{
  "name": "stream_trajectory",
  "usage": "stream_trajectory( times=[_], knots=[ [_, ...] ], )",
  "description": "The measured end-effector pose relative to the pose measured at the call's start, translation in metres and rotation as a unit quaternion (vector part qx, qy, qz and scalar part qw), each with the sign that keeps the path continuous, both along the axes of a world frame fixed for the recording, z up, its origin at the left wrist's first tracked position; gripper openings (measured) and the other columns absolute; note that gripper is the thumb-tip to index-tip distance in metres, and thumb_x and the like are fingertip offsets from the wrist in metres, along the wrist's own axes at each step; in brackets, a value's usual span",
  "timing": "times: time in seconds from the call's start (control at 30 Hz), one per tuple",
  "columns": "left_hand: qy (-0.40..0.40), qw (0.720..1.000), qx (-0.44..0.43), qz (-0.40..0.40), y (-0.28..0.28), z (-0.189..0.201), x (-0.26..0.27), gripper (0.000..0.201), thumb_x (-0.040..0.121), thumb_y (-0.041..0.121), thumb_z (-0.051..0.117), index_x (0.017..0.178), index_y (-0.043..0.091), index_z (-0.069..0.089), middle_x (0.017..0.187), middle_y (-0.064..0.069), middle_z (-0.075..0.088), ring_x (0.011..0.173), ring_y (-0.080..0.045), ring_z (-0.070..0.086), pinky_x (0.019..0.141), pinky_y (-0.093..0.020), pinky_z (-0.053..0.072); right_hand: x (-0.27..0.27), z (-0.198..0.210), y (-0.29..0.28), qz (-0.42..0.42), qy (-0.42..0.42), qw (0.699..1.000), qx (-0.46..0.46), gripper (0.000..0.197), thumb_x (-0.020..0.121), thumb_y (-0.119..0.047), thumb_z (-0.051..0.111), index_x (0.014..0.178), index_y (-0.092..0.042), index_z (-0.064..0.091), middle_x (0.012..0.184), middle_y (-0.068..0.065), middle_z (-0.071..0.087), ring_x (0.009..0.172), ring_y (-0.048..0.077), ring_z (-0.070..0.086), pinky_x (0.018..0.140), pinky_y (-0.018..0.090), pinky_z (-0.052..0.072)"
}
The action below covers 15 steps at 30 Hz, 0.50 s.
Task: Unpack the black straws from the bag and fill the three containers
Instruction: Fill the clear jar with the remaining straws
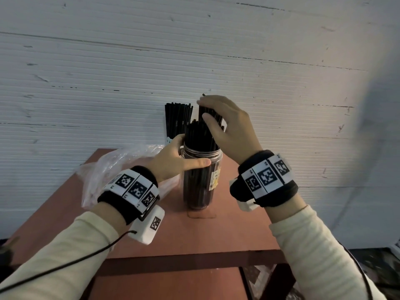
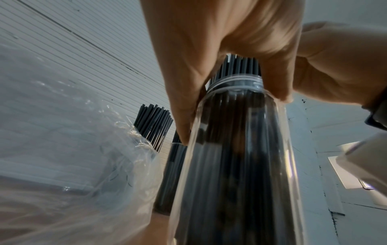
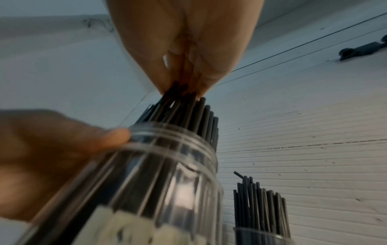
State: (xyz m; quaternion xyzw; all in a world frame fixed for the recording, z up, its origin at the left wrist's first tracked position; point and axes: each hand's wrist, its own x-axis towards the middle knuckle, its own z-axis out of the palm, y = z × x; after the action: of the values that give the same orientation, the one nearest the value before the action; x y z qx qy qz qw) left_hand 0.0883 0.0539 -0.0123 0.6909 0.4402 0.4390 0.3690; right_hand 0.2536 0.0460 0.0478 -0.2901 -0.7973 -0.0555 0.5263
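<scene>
A clear jar (image 1: 202,180) (image 2: 236,157) (image 3: 167,162) packed with black straws (image 1: 199,135) stands mid-table. My left hand (image 1: 179,161) (image 2: 199,66) grips it just under the neck, with the thumb (image 3: 83,139) across the front. My right hand (image 1: 227,126) (image 3: 184,49) arches over the jar and pinches the tops of several straws (image 3: 182,99). Two more containers of straws stand behind against the wall, one at the left (image 1: 177,118) (image 2: 153,126) and one (image 1: 211,112) (image 3: 261,212) partly hidden by my right hand.
A crumpled clear plastic bag (image 1: 121,167) (image 2: 73,149) lies on the reddish-brown table (image 1: 194,234) left of the jar. A white ribbed wall (image 1: 194,50) rises right behind the containers. The table's front edge is close to me.
</scene>
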Motion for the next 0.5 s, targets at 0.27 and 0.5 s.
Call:
stream_trajectory(
  times=[0.27,0.5],
  knots=[
    [-0.02,1.0,-0.006,-0.01,-0.002,-0.002,0.0,0.086,0.057,0.049,0.087,0.13,0.022,0.051,0.12,0.005,0.067,0.114,-0.009,0.061,0.104,-0.041,0.047,0.003,-0.022,-0.006,0.004,-0.014,1.0,0.009,0.023,0.093,-0.005,0.056,0.112,-0.004,0.069,0.114,0.006,0.066,0.109,0.014,0.061,0.098,0.018,0.045],
    [-0.061,0.998,-0.016,0.004,-0.011,-0.004,0.005,0.088,0.065,0.031,0.084,0.138,0.017,0.038,0.128,0.006,0.059,0.118,-0.005,0.056,0.106,-0.033,0.044,0.004,-0.029,-0.012,-0.017,-0.029,0.999,-0.01,0.04,0.097,-0.013,0.053,0.136,-0.008,0.053,0.14,0.006,0.053,0.134,0.016,0.045,0.11,0.015,0.031]
  ],
)
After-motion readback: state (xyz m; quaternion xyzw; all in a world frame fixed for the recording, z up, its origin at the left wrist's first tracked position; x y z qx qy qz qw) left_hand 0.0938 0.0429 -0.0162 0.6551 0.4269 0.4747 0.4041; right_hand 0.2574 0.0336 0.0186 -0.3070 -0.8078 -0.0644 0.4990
